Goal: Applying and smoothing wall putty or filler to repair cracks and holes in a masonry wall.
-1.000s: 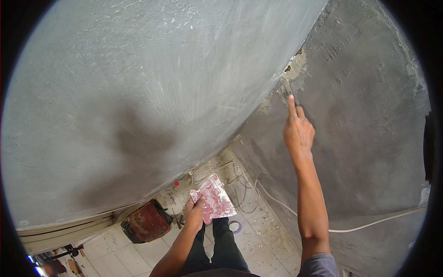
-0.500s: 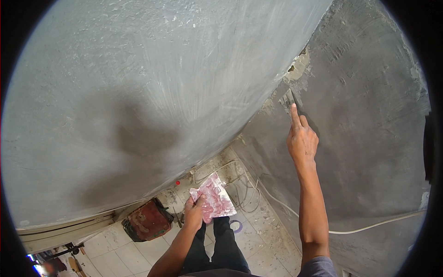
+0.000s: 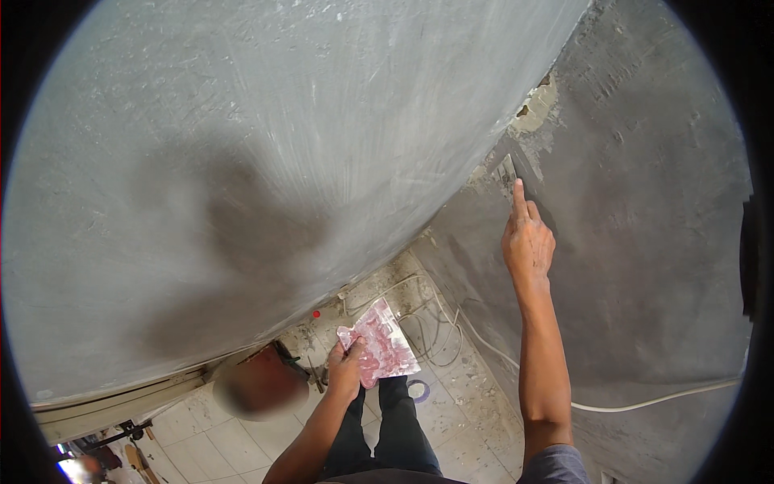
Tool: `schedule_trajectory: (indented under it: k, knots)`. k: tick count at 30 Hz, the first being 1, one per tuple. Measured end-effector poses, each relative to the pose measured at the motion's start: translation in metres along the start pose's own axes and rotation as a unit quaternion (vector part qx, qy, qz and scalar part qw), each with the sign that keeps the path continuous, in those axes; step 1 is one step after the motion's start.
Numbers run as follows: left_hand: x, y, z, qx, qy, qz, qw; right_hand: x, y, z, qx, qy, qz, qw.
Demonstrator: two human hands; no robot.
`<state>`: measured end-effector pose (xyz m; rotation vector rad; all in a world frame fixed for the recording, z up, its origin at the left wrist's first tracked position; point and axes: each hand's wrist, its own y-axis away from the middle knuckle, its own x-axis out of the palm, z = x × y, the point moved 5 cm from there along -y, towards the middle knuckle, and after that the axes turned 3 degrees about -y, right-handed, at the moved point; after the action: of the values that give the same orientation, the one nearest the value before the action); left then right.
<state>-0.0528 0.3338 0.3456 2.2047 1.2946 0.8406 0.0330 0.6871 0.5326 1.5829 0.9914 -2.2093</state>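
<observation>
My right hand [image 3: 528, 238] grips a putty knife [image 3: 507, 168], index finger stretched along it, against the dark grey wall [image 3: 637, 226] just below a chipped, pale patch [image 3: 534, 109] beside the corner. A rougher smeared area surrounds the blade. Low in the view, my left hand [image 3: 345, 371] holds a flat board [image 3: 383, 339] coated with pinkish-white paste, its thumb on top, above my dark-trousered legs. A lighter grey wall [image 3: 282, 97] fills the upper left, with a soft shadow on it.
A pale cable [image 3: 621, 407] runs along the right wall down to loops on the tiled floor [image 3: 193, 452]. A purple tape roll [image 3: 418, 391] lies by my feet. A blurred reddish container [image 3: 260, 385] stands left of my legs. Assorted tools [image 3: 133, 456] lie at the lower left.
My right hand and knife have slid a little downward from the chipped patch along the wall. The view has shifted slightly; my left hand still holds the board low.
</observation>
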Motion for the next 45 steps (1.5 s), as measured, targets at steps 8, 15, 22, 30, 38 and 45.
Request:
schedule_trajectory:
  k: [8,15,22,30,38,45]
  knots:
    - [-0.019,-0.007,-0.001,0.004,-0.012,-0.047,0.999,0.007,-0.005,0.006,0.039,0.017,0.043,0.998]
    - [-0.004,-0.004,-0.016,0.010,-0.027,-0.021,0.999,0.012,-0.003,0.008,0.063,0.046,0.027,0.997]
    - [-0.001,-0.003,-0.025,0.031,-0.064,-0.010,0.997,0.006,-0.007,0.014,0.038,0.041,-0.003,0.998]
    - [0.004,0.000,-0.025,0.025,-0.083,0.013,0.996,0.003,-0.006,0.008,0.031,-0.049,-0.030,0.998]
    - [0.003,0.001,-0.025,0.015,-0.077,0.022,0.997,-0.003,0.019,-0.025,0.116,-0.168,-0.039,0.978]
    - [0.012,0.011,-0.040,0.027,-0.091,-0.020,0.995,0.009,0.011,-0.035,0.179,-0.157,0.017,0.971]
